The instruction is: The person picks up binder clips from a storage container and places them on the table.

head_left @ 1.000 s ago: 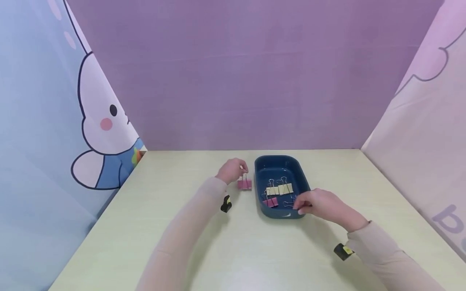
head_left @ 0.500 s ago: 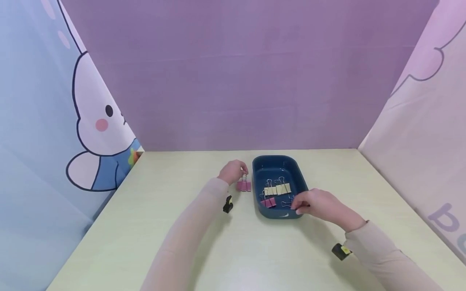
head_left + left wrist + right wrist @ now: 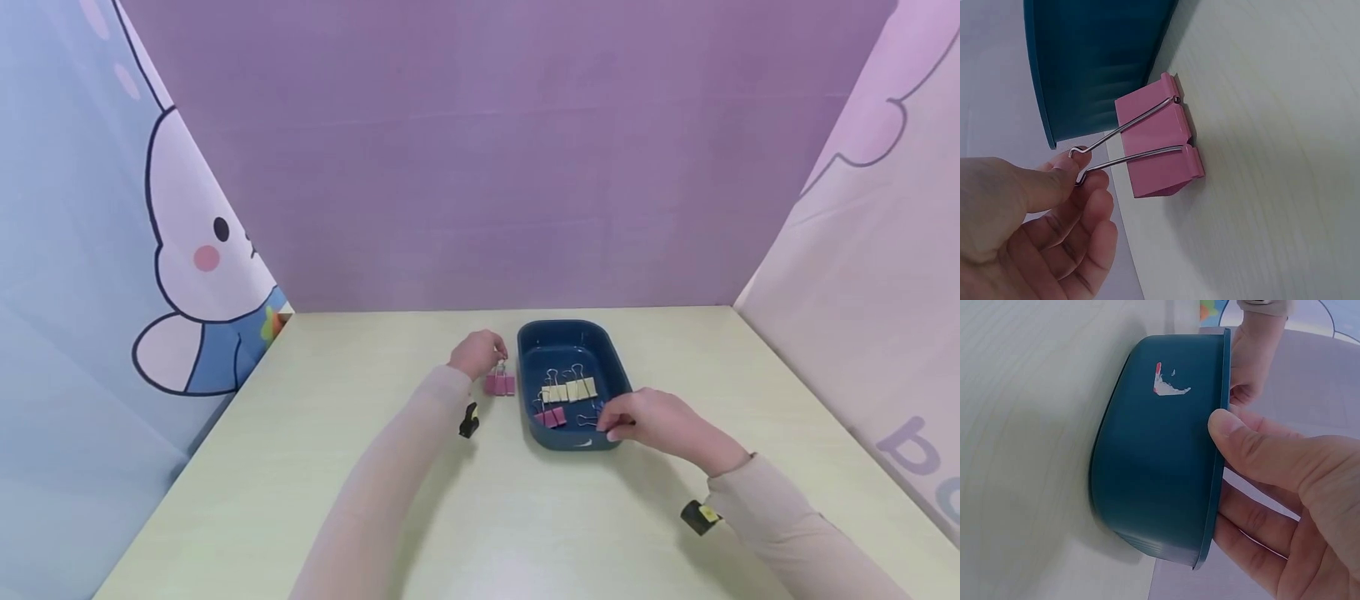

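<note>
Currently, left hand (image 3: 476,354): thumb and forefinger closed on a pink clip (image 3: 1154,134) by its wire handle (image 3: 1129,125), other fingers curled
Pink clip: just below the left fingertips, beside the tray (image 3: 561,354)
Right hand (image 3: 651,417): tray pinched between thumb and fingers
Two yellow clips (image 3: 581,389): inside the tray, left of and beyond the right fingertips

No whole word is readable: purple letters (image 3: 902,432) on the right-hand backdrop (image 3: 877,317) are cut off.
</note>
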`<state>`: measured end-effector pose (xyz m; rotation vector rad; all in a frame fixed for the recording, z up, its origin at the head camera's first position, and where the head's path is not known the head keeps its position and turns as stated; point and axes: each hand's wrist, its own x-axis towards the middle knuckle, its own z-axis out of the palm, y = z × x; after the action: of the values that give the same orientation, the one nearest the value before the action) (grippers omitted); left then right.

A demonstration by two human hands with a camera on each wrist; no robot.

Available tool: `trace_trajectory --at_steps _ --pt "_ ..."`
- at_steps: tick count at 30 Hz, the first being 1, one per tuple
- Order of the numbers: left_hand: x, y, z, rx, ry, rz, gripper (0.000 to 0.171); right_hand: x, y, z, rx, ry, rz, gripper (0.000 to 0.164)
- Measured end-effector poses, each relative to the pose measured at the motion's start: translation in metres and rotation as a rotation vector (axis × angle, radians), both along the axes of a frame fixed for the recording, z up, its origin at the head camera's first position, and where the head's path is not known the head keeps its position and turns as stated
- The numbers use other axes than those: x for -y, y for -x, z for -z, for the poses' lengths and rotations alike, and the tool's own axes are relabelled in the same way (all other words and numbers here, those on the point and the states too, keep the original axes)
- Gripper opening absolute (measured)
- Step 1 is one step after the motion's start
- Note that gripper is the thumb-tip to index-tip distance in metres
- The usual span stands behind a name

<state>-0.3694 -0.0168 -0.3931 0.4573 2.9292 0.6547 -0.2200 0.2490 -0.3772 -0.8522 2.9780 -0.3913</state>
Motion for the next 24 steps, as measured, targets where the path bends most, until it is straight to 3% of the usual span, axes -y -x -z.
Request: trace_trajectory --at_steps 11,16,19,21,24 --pt "0.001 -0.002 -0.002 0.003 0.008 -0.012 0.015 0.001 0.000 0.000 0.001 0.004 0.012 0.011" --pt "-0.005 -0.002 -0.016 -0.060 0.044 -0.011 0.017 0.001 0.000 0.000 -0.010 0.012 -0.008 0.011" --pt "-0.017 -0.008 -0.034 -0.124 0.040 0.039 0.019 0.000 0.000 0.000 -0.013 0.013 -0.005 0.011" --pt "-0.027 -0.016 -0.045 -0.142 0.035 0.108 0.019 0.000 0.000 0.000 -0.011 0.016 -0.002 0.011" --pt "-0.043 -0.030 -0.055 -0.106 0.080 0.232 0.018 0.000 0.000 0.000 -0.014 0.019 -0.007 0.011"
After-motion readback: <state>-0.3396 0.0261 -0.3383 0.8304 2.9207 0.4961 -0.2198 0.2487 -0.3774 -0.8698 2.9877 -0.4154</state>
